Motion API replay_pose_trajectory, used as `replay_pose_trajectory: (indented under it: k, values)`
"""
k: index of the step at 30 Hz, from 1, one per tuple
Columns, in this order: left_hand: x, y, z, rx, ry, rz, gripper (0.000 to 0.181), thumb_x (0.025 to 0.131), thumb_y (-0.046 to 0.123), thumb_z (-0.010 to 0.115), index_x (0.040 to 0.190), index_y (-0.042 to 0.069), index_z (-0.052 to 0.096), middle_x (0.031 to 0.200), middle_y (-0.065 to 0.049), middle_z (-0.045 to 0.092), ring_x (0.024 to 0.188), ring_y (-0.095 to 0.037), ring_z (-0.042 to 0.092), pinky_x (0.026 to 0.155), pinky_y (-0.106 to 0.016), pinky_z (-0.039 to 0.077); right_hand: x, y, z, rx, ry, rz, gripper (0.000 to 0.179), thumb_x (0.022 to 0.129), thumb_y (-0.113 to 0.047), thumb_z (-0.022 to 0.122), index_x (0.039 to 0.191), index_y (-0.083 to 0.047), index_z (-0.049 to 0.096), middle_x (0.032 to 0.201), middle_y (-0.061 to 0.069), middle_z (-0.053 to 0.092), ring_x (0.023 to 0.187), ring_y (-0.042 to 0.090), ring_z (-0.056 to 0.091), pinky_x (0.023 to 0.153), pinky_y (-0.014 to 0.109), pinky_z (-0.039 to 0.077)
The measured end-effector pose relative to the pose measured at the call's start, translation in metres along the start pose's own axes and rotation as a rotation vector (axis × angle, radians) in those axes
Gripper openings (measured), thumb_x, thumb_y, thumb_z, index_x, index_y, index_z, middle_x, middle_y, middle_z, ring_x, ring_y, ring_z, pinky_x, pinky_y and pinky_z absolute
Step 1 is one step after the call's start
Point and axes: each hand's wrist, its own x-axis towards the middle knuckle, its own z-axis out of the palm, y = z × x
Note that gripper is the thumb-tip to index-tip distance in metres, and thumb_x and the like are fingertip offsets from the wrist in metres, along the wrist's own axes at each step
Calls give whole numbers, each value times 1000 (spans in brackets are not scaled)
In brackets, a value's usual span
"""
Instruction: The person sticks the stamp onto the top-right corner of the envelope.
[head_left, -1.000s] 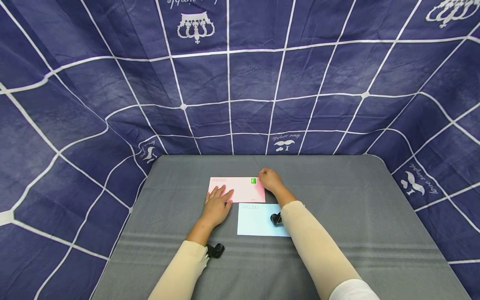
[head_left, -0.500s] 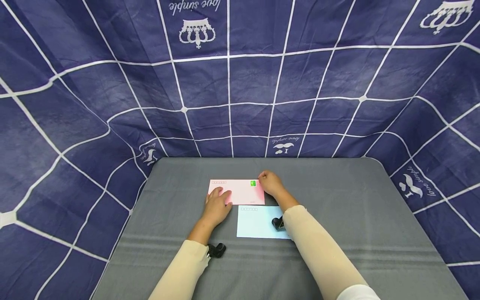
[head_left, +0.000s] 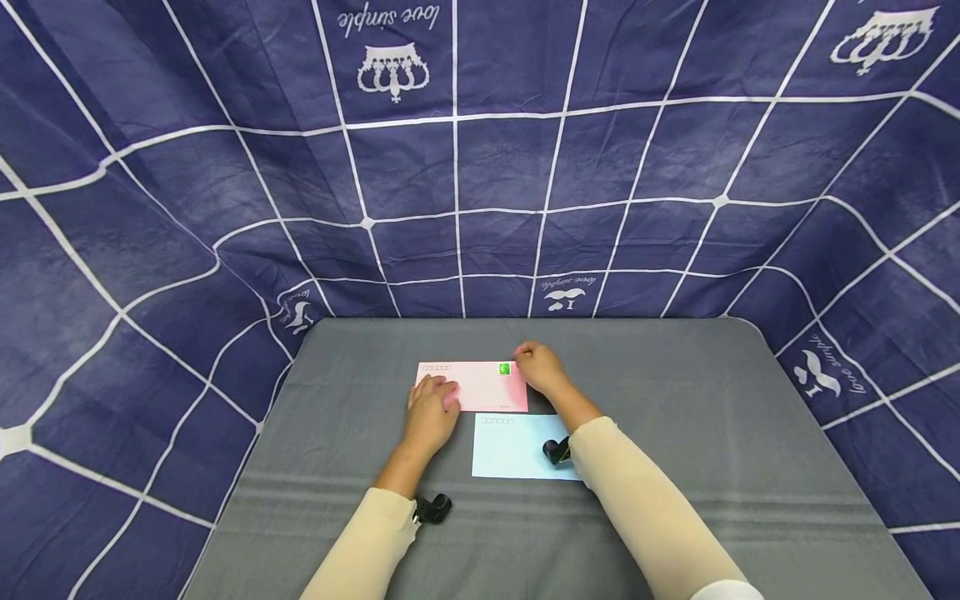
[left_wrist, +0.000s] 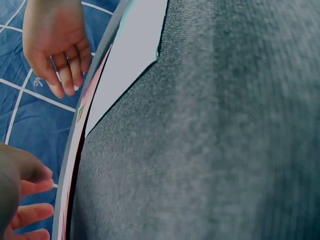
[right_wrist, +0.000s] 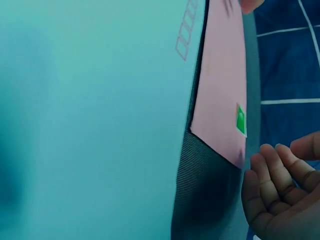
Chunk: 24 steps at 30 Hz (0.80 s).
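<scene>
A pink envelope (head_left: 480, 387) lies flat on the grey cloth, with a green stamp (head_left: 504, 368) at its upper right corner. My left hand (head_left: 432, 417) rests on its lower left part, fingers relaxed and slightly bent. Right beside the stamped corner is my right hand (head_left: 542, 367); in the right wrist view its fingers (right_wrist: 272, 172) are loosely curled with the thumb apart, and nothing shows between them. Just below the pink one lies a light blue envelope (head_left: 506, 454), its right end hidden under the right forearm. Small postcode boxes are printed at the upper left of both envelopes.
The grey cloth (head_left: 675, 400) covers the table around the envelopes. A dark blue curtain (head_left: 502, 158) with white grid lines rises behind the table and along both sides. A black wrist camera (head_left: 433, 508) sits by the left cuff.
My left hand's fingers have drawn in slightly on the pink envelope from a wider spread. The right hand stays beside the stamped corner. The head view has shifted a little.
</scene>
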Motion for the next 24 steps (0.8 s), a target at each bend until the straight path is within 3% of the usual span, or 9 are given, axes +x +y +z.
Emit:
replay_pose_trajectory:
  k: [7,15,24]
  values:
    - [1,1,-8,-75,126,-15,30,89,9,64,118,7,73,117,-14,68,114,-37,59,100,-53,42,-9,-5,-12,99,13,1,25,101,-19,52,114,-3,67,100,13,69,89,23,64,76,31,48]
    - [3,10,-23,-166,112,-24,27,96,15,63,121,7,72,121,-13,68,114,-35,59,101,-50,46,-20,-8,-28,201,45,-37,24,101,-15,50,112,-2,67,106,19,71,96,27,68,76,28,49]
    - [2,18,-32,-218,175,17,24,96,15,63,116,9,74,119,-12,70,113,-34,62,99,-51,48,-36,-1,-40,304,54,-65,26,99,-10,50,114,4,66,110,25,70,92,22,68,74,22,50]
